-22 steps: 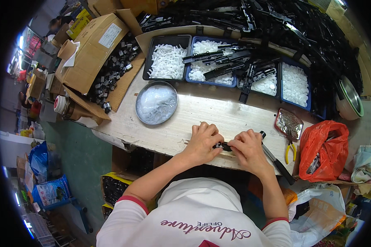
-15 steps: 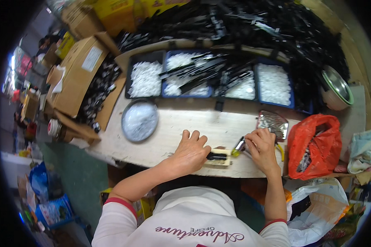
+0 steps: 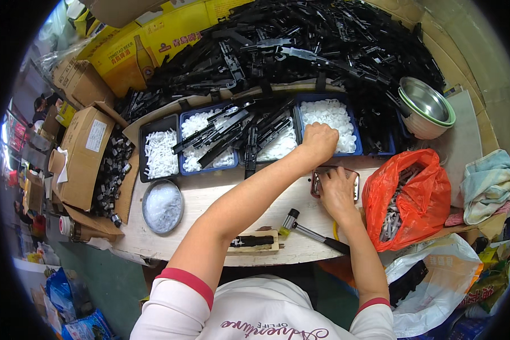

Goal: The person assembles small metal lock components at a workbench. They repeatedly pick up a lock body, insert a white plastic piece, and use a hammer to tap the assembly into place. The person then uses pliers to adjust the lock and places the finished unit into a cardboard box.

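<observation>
My left hand (image 3: pixel 321 141) reaches across to the near edge of a blue bin (image 3: pixel 358 136) of small white plastic parts (image 3: pixel 326 113). Its fingers are curled, and whatever they pinch is hidden. Over a small shallow tray (image 3: pixel 315 192), my right hand (image 3: pixel 338 190) has its fingertips bent down inside; what they hold cannot be made out. Below the left forearm, a black slotted part lies in a cream-coloured block fixture (image 3: pixel 274 246). A hammer (image 3: pixel 311 231) with a dark-and-yellow head rests beside the fixture, its black handle reaching toward my right forearm.
More bins of white pieces (image 3: pixel 161 154) line the table's back, some under long black plastic parts (image 3: pixel 215 136). Behind them rises a heap of black parts (image 3: pixel 300 51). A round dish (image 3: pixel 163 207) stands left; a red bag (image 3: pixel 405 198) and stacked bowls (image 3: pixel 428 107) stand right.
My left hand has left the fixture and moved forward and right to the white-parts bin. My right hand has let go of the hammer, which now lies down, and moved to the small tray.
</observation>
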Available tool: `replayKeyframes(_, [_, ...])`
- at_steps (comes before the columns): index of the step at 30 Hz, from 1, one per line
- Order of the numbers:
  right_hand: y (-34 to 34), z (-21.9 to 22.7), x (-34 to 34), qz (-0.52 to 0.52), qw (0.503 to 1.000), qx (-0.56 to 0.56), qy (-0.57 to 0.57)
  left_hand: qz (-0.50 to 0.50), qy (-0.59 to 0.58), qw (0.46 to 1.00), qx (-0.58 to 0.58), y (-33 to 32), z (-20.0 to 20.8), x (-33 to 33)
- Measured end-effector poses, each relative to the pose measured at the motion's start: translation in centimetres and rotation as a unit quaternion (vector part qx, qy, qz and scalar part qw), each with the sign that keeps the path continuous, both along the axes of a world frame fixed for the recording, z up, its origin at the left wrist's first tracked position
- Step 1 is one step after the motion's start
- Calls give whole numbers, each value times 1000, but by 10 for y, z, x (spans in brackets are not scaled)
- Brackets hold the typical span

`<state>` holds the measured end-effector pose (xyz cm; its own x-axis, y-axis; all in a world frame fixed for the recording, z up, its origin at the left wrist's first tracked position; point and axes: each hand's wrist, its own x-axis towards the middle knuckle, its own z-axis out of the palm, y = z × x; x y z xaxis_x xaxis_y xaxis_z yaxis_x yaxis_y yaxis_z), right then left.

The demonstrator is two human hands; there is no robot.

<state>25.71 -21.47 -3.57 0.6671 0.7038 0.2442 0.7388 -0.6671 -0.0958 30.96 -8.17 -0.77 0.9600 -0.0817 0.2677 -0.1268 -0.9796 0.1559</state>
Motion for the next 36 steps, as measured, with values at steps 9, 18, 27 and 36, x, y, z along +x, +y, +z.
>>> replayKeyframes(9, [-11, 1, 4, 12, 997, 76, 6, -30, -34, 990, -133, 19, 8, -1])
replayKeyframes(18, [-16, -5, 8, 1, 990, 137, 31, -23, -57, 957, -283, 32, 5, 6])
replayKeyframes(27, [-29, 10, 10, -15, 951, 271, 149, 14, -8, 844, -536, 38, 18, -10])
replayKeyframes(36, [-1, 51, -46, -17, 631, 587, 506, -72, 118, 387, -912, 29, 7, -157])
